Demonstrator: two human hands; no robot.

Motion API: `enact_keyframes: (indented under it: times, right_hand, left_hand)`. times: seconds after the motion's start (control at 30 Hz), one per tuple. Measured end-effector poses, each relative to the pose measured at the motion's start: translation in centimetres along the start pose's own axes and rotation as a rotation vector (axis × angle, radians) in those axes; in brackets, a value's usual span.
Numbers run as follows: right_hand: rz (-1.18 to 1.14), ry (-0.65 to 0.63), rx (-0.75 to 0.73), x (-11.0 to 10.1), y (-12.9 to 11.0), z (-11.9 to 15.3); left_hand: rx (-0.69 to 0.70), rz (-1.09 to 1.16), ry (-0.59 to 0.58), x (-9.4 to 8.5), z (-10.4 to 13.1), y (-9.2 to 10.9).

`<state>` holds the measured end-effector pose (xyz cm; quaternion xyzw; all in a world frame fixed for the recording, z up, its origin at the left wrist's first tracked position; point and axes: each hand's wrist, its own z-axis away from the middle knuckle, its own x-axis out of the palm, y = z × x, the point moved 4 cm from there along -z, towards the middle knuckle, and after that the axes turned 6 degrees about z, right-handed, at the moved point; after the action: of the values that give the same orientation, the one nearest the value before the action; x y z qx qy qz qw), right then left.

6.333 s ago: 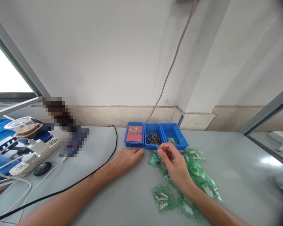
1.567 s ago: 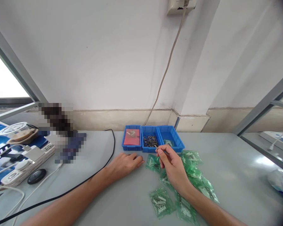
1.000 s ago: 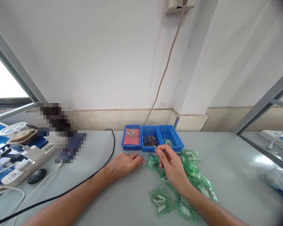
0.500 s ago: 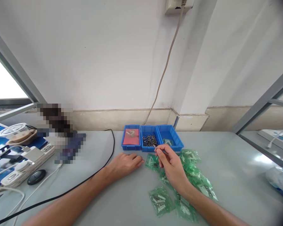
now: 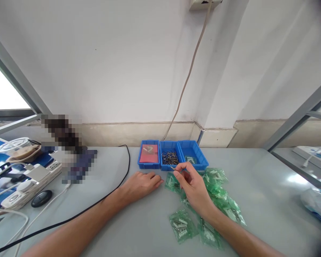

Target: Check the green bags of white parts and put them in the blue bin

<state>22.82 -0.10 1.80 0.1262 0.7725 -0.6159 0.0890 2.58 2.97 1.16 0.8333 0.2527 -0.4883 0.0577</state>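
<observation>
Screw (image 5: pixel 172 168), small and shiny, is pinched between the thumb and pointing finger of the right hand (image 5: pixel 192 185), near the front of the middle blue box (image 5: pixel 165 167). That hand is up over some green bags (image 5: pixel 219 192), with its other fingers curled in and the right arm (image 5: pixel 237 230) reaching from the lower right. The left hand (image 5: pixel 142 185) lies palm down on the counter (image 5: pixel 139 228), its fingers loose and a bit bent, and the left arm (image 5: pixel 80 226) stretches up from the lower left.

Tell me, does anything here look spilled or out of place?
I see no spill. At far left, a plastic cup sits close to a power strip, which seems an odd spot if the cup holds a drink.
</observation>
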Motion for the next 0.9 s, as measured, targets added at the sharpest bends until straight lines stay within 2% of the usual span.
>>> enact_keyframes:
  times: [0.13, 0.37, 0.7, 0.9]
  right_hand:
    - [-0.005, 0.036, -0.031, -0.1, -0.1, -0.1]
    - [-0.033, 0.023, 0.032, 0.0, 0.7, -0.1]
    - [-0.248, 0.004, 0.106, 0.3, 1.1, -0.7]
    - [-0.115, 0.014, 0.081, 0.0, 0.8, -0.3]
  left_hand:
    - [-0.018, -0.009, -0.012, 0.1, 0.1, -0.1]
    - [-0.047, -0.024, -0.030, 0.2, 0.2, -0.4]
    - [-0.062, -0.022, -0.042, 0.4, 0.3, -0.5]
    - [-0.095, 0.014, -0.083, 0.1, 0.3, -0.6]
